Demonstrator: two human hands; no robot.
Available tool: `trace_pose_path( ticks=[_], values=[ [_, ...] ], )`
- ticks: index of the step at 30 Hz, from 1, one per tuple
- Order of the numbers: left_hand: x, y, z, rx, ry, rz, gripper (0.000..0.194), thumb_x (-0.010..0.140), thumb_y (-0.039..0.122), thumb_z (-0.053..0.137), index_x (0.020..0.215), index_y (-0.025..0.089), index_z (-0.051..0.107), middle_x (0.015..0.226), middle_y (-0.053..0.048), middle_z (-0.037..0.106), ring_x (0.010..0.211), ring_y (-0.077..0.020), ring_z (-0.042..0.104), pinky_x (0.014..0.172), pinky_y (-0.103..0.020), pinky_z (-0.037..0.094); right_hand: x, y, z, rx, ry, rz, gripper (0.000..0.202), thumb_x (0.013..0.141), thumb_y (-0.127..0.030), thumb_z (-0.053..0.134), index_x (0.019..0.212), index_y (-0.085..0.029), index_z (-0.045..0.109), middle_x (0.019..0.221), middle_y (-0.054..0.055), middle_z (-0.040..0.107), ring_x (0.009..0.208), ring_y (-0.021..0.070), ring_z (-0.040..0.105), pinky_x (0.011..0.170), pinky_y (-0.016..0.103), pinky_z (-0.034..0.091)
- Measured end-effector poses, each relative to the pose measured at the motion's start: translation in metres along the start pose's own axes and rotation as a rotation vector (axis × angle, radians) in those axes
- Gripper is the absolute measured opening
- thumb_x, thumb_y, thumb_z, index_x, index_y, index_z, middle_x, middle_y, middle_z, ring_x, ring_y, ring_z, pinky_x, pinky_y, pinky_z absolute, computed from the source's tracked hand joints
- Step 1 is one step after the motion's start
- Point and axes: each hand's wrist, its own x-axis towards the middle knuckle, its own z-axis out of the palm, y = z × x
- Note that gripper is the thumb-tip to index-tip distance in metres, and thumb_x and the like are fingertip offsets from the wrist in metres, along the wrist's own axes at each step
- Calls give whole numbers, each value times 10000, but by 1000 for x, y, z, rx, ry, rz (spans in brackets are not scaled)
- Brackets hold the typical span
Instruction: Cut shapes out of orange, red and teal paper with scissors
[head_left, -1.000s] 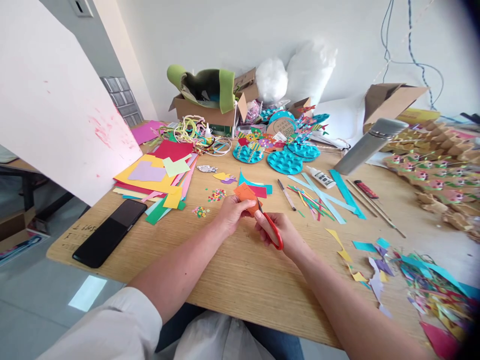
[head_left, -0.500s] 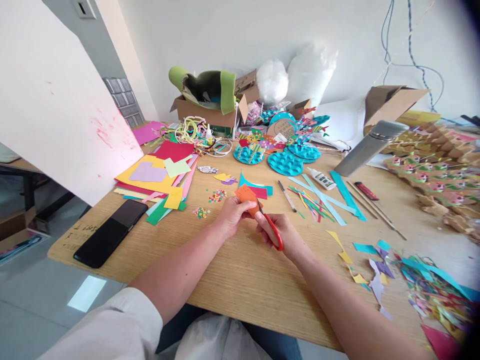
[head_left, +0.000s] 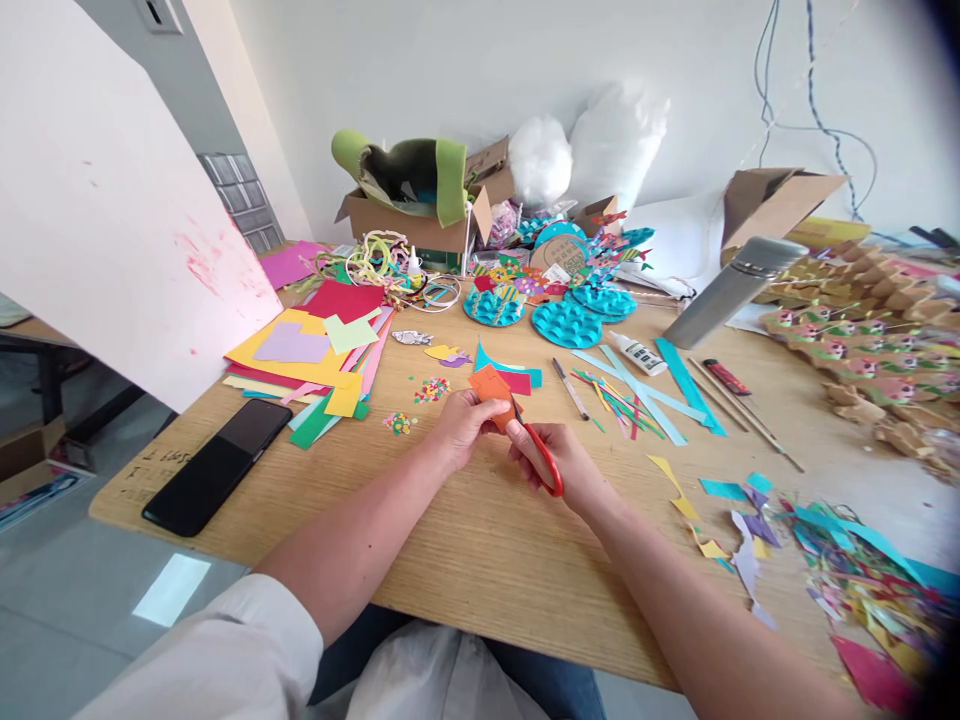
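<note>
Between thumb and fingers, my left hand (head_left: pixel 463 428) pinches a small piece of orange paper (head_left: pixel 489 383) with faint drawn lines. My right hand (head_left: pixel 561 462) is closed round the handles of red scissors (head_left: pixel 551 470), whose blades meet the orange paper's right edge. How far the blades have cut in is hidden by my fingers. Just beyond the paper lie a dark pink strip (head_left: pixel 517 382) and a blue cut piece (head_left: pixel 486 358). Yellow and purple cut shapes (head_left: pixel 448 355) and small confetti bits (head_left: pixel 433 390) are to the left of it.
Stacked coloured paper (head_left: pixel 300 350) and a black phone (head_left: pixel 217 468) are on the left. A pen (head_left: pixel 570 388), glue bottle (head_left: pixel 639 354), blue strips (head_left: pixel 690 385) and grey flask (head_left: pixel 731 292) stand or lie on the right. Paper scraps (head_left: pixel 870 580) cover the near right; blue crafts (head_left: pixel 566 324) sit behind.
The whole view has shifted slightly, so things sit a little further left. Both hands keep their hold on the orange paper and the scissors, with barely any other movement.
</note>
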Motion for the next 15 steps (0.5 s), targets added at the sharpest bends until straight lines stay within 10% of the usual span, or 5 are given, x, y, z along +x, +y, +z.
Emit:
trace_pose_path(
  ticks=[15],
  values=[
    [0,-1,-1,7,-17,-12,241,557,300,786,668,129,657,670,-23,643,607,-121,563,598,-262,436,-2,-1,0,-4,21,3,628,748,-773,584,596,-165,552,438,-12,527,335,76,452,348,187,288]
  ],
)
